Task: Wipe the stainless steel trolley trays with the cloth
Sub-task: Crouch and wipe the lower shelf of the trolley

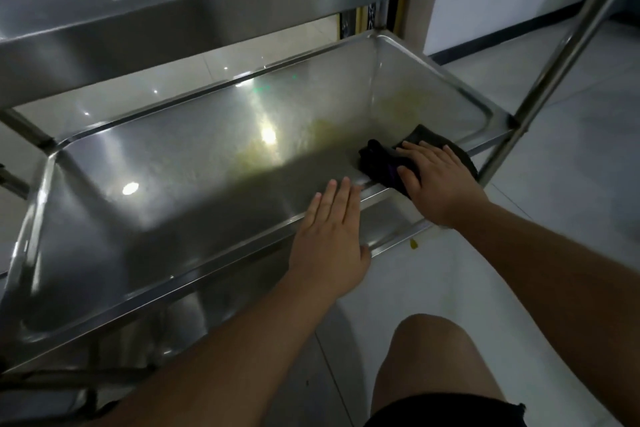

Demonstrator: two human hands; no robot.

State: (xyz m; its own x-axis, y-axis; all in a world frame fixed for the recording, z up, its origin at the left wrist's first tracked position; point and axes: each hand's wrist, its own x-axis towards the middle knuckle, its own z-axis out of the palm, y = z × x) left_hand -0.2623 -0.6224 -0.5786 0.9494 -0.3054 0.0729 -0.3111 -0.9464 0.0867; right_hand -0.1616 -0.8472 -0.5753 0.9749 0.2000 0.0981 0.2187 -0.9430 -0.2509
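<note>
A dark cloth (412,158) is pressed flat by the right hand (438,180) against the near right corner of the middle tray (180,163), partly over its front rim. The left hand (330,239) is laid with straight fingers on that same front rim, just beside the right hand. Yellowish smears (332,128) are seen on the tray floor. The upper tray (173,7) is seen above, a slanted steel post (568,42) at the right, and a bare knee (433,354) below
</note>
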